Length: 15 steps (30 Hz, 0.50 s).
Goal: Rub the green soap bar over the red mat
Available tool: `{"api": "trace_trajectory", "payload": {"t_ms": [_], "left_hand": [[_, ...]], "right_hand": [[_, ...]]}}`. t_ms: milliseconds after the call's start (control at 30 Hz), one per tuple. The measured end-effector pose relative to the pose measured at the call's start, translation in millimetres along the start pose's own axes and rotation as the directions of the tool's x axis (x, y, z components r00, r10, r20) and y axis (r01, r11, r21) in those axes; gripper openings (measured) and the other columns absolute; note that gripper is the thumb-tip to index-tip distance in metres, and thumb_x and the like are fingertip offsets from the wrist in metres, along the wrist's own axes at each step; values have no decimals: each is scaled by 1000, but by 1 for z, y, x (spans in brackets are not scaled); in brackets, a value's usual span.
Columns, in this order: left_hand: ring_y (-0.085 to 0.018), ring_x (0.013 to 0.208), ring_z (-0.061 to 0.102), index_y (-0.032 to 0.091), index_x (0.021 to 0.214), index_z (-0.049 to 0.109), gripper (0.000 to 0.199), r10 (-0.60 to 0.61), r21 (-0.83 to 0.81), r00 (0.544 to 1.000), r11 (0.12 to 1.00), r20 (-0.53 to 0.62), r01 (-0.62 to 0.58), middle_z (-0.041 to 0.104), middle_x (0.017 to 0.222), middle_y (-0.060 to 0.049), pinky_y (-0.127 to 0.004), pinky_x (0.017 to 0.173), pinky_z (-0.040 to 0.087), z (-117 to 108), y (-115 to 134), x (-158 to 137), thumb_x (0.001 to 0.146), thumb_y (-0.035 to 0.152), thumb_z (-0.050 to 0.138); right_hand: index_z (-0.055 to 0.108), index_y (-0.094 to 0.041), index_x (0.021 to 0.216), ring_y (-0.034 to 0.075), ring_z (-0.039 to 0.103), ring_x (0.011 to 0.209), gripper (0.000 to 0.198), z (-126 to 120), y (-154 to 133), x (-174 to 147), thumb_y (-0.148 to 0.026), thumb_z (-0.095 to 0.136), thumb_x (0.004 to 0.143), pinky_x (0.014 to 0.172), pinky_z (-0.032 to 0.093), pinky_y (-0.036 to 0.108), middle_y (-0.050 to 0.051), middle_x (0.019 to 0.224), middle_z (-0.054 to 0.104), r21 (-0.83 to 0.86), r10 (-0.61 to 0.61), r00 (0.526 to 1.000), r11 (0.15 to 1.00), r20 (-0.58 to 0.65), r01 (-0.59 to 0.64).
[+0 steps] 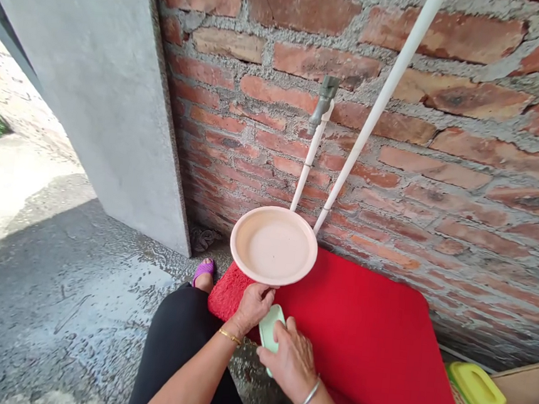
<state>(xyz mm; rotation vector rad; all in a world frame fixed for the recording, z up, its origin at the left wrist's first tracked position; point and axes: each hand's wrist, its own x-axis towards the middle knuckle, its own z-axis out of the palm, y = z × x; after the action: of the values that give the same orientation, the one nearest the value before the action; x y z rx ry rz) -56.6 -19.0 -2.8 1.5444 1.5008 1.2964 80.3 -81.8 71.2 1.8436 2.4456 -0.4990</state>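
I see the left hand [253, 307] gripping the near rim of a pale pink basin [274, 245], while the right hand [292, 358] holds a light green oblong object [268, 328]. Beyond both hands I have a brick wall [275, 141].

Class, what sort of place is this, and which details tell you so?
Probably a household washing spot in a yard or porch: a tap on an unplastered brick wall, a wet concrete floor, and a pale pink basin.
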Motion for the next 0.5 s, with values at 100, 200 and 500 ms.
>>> {"api": "trace_trajectory", "payload": {"t_ms": [100,200,500], "left_hand": [[-16,77,67,18,89,72,23,25,7,1000,1000,13,-25,74,83,-3,-27,76,53,-1,3,1,83,17,49],[-16,77,67,19,87,72,24,49,29,998,998,30,-50,74,83,-3,-27,76,52,-2,5,2,83,14,49],[-18,81,68,18,95,72,27,27,73,999,997,20,-29,75,88,-5,-29,78,53,-1,-1,1,85,18,47]], "right_hand": [[61,-24,86,18,63,73,18,-7,36,-4,-39,63,76,61,33,27,3,88,60,-39,107,994,994,28,-106],[59,-25,84,16,61,68,19,-9,57,-9,-43,62,78,58,31,26,1,85,58,-41,167,986,985,21,-166],[60,-24,85,17,62,73,16,1,12,-10,-35,66,73,62,33,26,2,88,58,4,22,1000,1000,1,-22]]}}
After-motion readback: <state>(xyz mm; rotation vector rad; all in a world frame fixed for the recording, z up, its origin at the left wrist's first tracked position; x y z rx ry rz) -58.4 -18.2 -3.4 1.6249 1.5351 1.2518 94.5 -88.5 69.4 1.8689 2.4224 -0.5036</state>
